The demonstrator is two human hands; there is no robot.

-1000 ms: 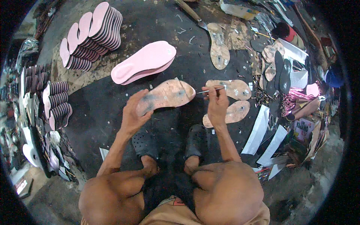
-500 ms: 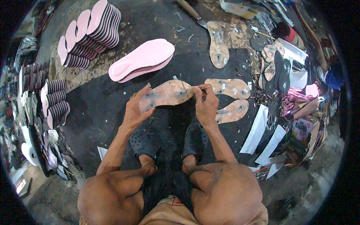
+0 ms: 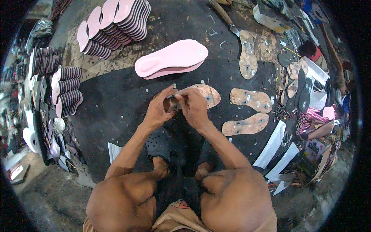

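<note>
Between my knees and the pink insoles, a worn tan sole-shaped template [image 3: 210, 96] is held up, its far part showing dark spots and its near part hidden by my hands. My left hand [image 3: 157, 110] is closed around its left end. My right hand [image 3: 196, 108] is across the front of the template, close to the left fingers. Its thumb and fingers are pinched together; what they grip, if anything, is too small to make out. Two similar templates, one upper [image 3: 251, 99] and one lower [image 3: 247, 124], lie to the right.
Beyond my hands lie pink insoles [image 3: 174, 56]. Stacks of pink-and-black insoles [image 3: 129, 19] stand at the far left. A wooden-handled knife [image 3: 224, 15] touches another template [image 3: 248, 54]. White strips [image 3: 270, 143] and scraps clutter the right side of the black mat [image 3: 112, 96].
My right hand has moved left along the template, from its right end to beside my left hand. The thin pointed thing at its fingertips no longer shows. The whole view has shifted.
</note>
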